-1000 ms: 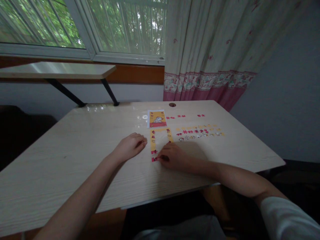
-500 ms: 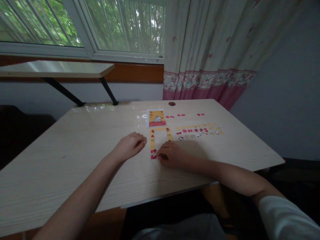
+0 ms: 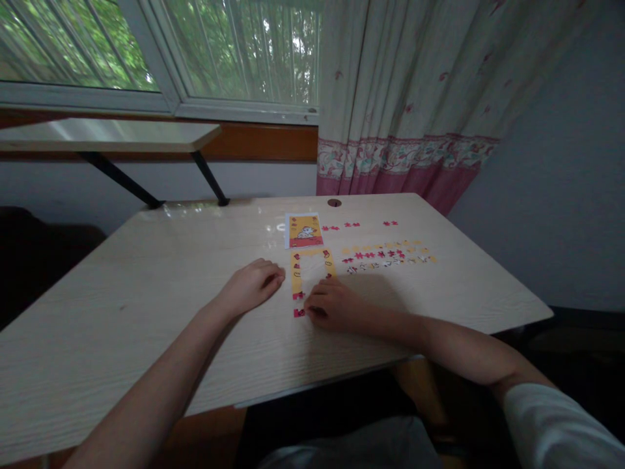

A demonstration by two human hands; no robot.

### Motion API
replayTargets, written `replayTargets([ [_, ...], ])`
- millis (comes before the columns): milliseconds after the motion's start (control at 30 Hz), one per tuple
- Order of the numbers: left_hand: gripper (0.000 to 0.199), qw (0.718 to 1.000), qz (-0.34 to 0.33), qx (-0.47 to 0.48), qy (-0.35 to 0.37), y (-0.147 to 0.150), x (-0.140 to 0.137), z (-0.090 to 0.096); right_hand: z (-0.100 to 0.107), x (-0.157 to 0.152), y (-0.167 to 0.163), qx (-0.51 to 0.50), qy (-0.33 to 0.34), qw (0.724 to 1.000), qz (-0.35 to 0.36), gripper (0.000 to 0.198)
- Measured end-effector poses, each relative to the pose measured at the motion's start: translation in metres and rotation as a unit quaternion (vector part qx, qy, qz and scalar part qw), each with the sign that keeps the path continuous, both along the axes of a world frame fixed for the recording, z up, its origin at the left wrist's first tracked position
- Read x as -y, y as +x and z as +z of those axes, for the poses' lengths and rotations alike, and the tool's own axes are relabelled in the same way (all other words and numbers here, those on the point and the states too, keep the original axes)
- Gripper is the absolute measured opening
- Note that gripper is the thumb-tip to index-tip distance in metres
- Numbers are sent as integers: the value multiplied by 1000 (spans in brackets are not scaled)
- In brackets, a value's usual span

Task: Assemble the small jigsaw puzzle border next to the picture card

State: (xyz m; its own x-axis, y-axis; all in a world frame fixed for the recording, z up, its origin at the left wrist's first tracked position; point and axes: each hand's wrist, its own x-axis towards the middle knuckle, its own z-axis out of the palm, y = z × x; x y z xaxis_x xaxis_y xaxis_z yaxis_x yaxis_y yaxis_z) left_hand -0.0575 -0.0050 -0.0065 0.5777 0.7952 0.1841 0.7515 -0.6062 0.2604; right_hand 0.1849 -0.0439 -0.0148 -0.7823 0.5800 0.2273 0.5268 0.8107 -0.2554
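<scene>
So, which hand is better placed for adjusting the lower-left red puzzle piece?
Probably the right hand: it is at the red puzzle piece, while the left hand is farther off, loosely curled, left of the puzzle border.

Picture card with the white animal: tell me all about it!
The picture card looks like printed paper: a white edge, yellow background, red ground and a white animal, with small marks near the upper corners. It lies flat on the desk, just beyond the yellow puzzle border; I can't tell if they touch. Nothing lies on it.
</scene>
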Motion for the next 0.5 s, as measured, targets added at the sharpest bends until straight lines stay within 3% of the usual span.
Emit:
replayTargets([
  [267, 25, 1000, -6, 16, 3, -1, -1, -1, 9, -5, 4, -27, -12, 1000, -6, 13],
  [400, 26, 1000, -6, 13, -5, -1, -1, -2, 28, -43, 20, -64, -6, 995, -76, 12],
  [500, 26, 1000, -6, 13, -6, -1, -2, -3, 39, -88, 37, -25, -9, 987, -160, 16],
])
